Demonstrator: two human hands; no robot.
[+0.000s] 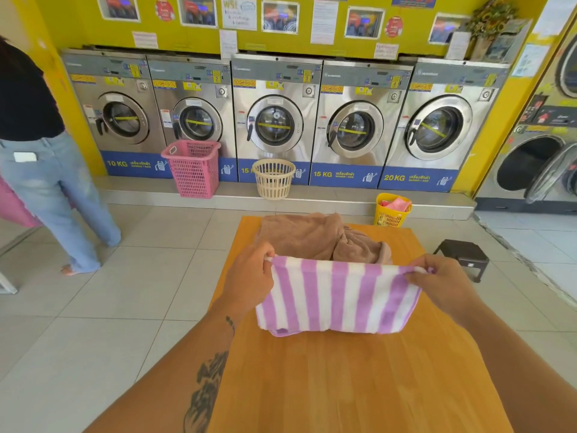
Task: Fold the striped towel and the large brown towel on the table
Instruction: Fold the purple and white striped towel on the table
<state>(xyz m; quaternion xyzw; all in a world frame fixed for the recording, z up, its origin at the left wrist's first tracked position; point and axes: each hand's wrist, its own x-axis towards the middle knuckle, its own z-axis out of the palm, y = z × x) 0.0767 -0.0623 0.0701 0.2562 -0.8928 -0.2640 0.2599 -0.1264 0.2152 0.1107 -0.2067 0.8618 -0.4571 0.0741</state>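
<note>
Nearest the camera, two forearms reach out over the wooden tabletop toward the striped towel, which sits about midway along it. The left hand and the right hand each take one upper corner. The fingers of both hands are curled in against the thumbs, pinching the cloth, so the top edge is drawn taut between them. That grip seems meant to keep the layers square while the next fold is lined up.

The towel looks already doubled. Its lower edge rests on the wood and a spare layer peeks out at the bottom left. As held, its long axis runs left to right across the tabletop, and the purple and white stripes run up from the tabletop to the held edge.

Just behind it, at the far end of the tabletop, the brown towel lies crumpled and not yet folded, likely set back there to leave working room.

On the floor beyond are a dark stool, a yellow basket, a cream basket and a pink basket. Behind those comes a row of washing machines.
</note>
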